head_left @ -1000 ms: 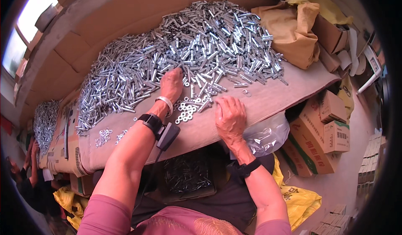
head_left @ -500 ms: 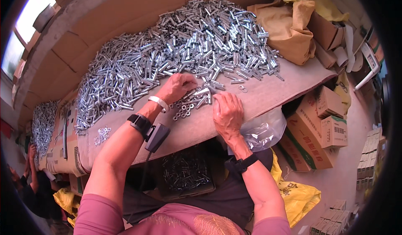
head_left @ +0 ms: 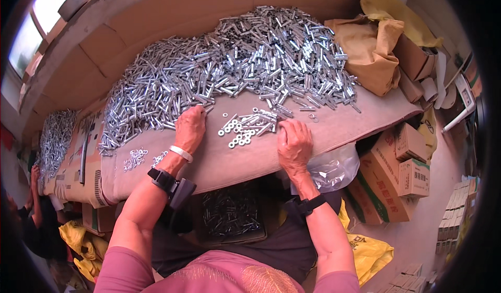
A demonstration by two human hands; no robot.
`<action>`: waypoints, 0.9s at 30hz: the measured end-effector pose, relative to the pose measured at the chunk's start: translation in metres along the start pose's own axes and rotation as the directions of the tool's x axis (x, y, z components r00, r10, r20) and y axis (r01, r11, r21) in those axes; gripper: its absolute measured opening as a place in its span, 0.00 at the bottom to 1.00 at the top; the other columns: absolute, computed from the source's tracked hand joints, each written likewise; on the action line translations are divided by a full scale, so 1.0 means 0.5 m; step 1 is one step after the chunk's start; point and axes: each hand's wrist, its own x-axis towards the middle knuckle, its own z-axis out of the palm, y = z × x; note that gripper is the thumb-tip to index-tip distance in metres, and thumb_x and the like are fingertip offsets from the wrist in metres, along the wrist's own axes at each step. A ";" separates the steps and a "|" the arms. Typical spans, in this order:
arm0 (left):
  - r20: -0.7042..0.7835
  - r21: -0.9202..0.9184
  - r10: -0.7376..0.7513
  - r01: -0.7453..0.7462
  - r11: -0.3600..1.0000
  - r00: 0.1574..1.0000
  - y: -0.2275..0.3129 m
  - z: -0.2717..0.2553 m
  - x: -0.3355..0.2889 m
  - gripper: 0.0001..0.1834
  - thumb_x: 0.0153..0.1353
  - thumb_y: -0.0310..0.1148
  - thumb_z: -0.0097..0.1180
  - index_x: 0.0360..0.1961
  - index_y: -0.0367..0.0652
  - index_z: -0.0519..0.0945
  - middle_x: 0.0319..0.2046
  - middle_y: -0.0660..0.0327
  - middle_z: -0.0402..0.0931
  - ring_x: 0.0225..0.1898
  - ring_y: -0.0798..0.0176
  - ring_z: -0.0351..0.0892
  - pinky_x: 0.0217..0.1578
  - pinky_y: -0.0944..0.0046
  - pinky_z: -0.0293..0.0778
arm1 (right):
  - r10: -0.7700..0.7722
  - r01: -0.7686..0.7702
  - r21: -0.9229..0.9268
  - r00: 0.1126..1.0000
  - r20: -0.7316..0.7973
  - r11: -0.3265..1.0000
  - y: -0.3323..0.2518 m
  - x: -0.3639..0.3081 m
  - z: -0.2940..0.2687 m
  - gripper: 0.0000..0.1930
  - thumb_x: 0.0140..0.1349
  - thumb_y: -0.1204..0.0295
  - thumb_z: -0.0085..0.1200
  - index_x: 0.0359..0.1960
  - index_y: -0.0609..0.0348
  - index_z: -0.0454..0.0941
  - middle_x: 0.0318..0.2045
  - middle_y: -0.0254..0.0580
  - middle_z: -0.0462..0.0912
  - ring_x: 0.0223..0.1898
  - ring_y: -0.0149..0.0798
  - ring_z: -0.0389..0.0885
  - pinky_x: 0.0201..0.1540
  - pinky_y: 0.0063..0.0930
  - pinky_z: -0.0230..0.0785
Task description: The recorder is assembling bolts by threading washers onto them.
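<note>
A big heap of shiny metal sleeves (head_left: 229,68) covers the back of the padded table. My left hand (head_left: 189,130) is at the heap's front edge, its fingers pinched together; a sleeve lies right by the fingertips, but whether they grip it is hidden. My right hand (head_left: 295,142) rests on the table with fingers curled in, beside a small group of sleeves (head_left: 263,121). What its fingertips hold, if anything, does not show. Between the hands, thick ring-shaped nuts (head_left: 241,136) lie against that small group. Thin washers (head_left: 135,158) are scattered left of my left wrist.
Below the table edge sits a box of dark metal parts (head_left: 232,217). A clear plastic bag (head_left: 334,170) hangs by my right forearm. Cardboard boxes (head_left: 386,181) stand at the right, and a tan sack (head_left: 368,53) lies behind. Another person's arm (head_left: 35,194) shows at far left.
My left hand has moved left, from above the small group to the heap's front edge, uncovering the nuts and sleeves. My right hand stays beside the group. The whole view has shifted slightly.
</note>
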 end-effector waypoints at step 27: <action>0.211 -0.473 0.444 -0.307 0.826 0.871 0.165 0.105 0.136 0.07 0.58 0.28 0.57 0.34 0.35 0.80 0.26 0.52 0.79 0.28 0.56 0.79 0.32 0.62 0.73 | 0.018 -0.018 -0.008 1.000 -0.003 1.000 0.003 0.001 -0.002 0.07 0.54 0.76 0.51 0.35 0.57 0.75 0.34 0.40 0.76 0.39 0.46 0.75 0.41 0.40 0.66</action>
